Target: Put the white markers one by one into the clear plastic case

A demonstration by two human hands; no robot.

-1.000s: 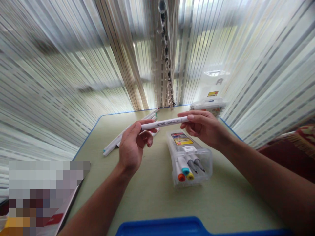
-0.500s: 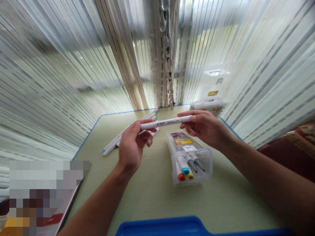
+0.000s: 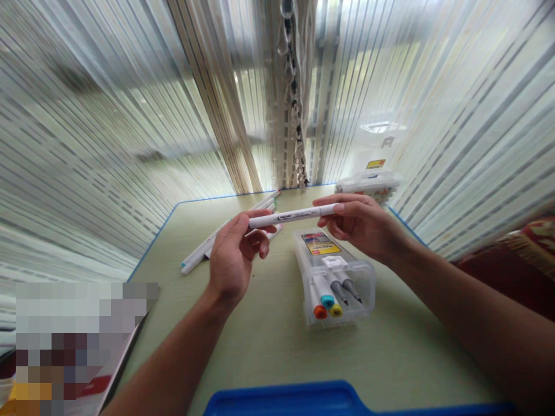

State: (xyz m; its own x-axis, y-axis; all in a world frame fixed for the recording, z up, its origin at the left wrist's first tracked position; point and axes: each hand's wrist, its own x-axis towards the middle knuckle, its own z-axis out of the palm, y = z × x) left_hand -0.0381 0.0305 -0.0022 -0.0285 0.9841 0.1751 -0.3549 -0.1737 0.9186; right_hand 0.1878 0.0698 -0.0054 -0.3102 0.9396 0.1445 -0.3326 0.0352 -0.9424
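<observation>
A white marker (image 3: 290, 216) with dark lettering is held level above the table, one end in each hand. My left hand (image 3: 234, 254) pinches its left end between thumb and fingers. Around the right end close the thumb and fingertips of my right hand (image 3: 358, 222). Below that hand lies a clear plastic marker case (image 3: 310, 283), its near end open. Inside are markers with orange, blue and yellow ends (image 3: 327, 301), plus two with bare grey tips (image 3: 347, 286). Several white markers (image 3: 202, 257) rest on the table behind my left hand, partly hidden by it.
The pale green table (image 3: 269, 352) has a blue edge. A second clear case (image 3: 368, 184) stands at the back right. Striped string curtains (image 3: 130, 115) and a beaded strand (image 3: 295, 104) hang behind. A blue plastic piece (image 3: 281, 398) is at the front edge; a blurred-out item (image 3: 73, 346) lies lower left.
</observation>
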